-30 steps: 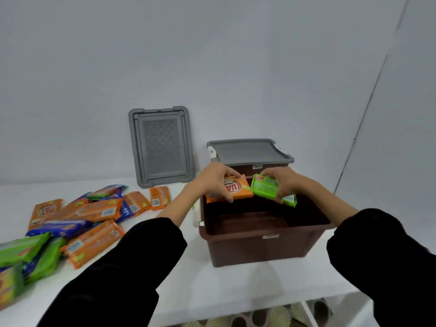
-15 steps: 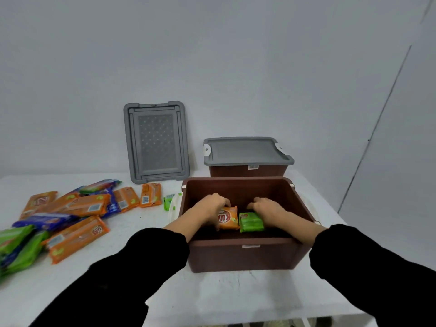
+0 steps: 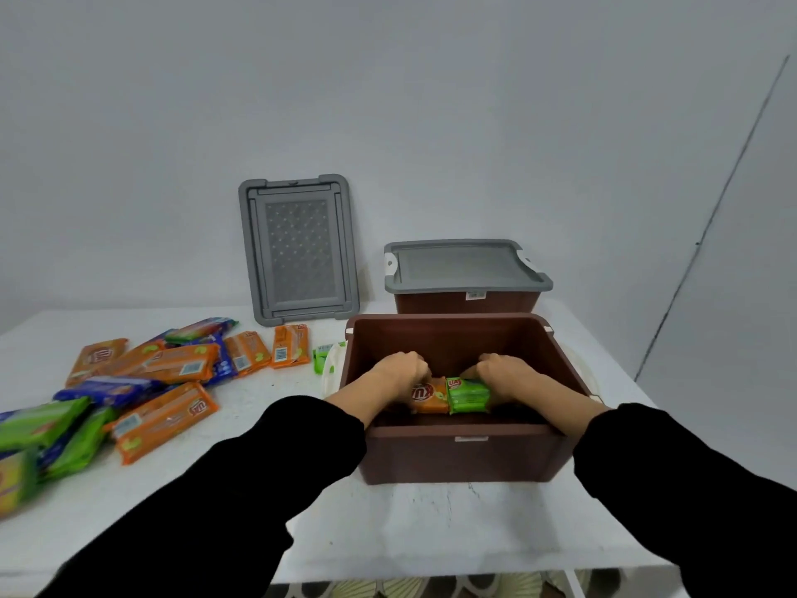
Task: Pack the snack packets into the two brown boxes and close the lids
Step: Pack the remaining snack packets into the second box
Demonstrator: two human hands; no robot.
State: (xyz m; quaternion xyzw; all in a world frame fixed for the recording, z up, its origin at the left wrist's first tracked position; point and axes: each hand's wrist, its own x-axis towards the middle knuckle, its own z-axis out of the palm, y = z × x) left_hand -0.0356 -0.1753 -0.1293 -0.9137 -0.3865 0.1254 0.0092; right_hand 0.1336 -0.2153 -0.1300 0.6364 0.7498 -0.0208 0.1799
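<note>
An open brown box (image 3: 468, 455) stands in front of me on the white table. Both my hands are down inside it. My left hand (image 3: 399, 373) holds an orange snack packet (image 3: 429, 397) low in the box. My right hand (image 3: 502, 373) holds a green snack packet (image 3: 468, 395) right beside the orange one. Behind stands a second brown box (image 3: 468, 300) with its grey lid (image 3: 463, 265) on. A loose grey lid (image 3: 298, 249) leans upright against the wall. A pile of orange, green and blue snack packets (image 3: 142, 377) lies on the table at left.
A small green packet (image 3: 324, 358) lies just left of the open box, next to a white handle. The white table (image 3: 414, 520) ends close to me at the front edge; the wall is right behind the boxes.
Both hands went from above the box rim down into the box with their packets. Over the last half second they have stayed low inside it.
</note>
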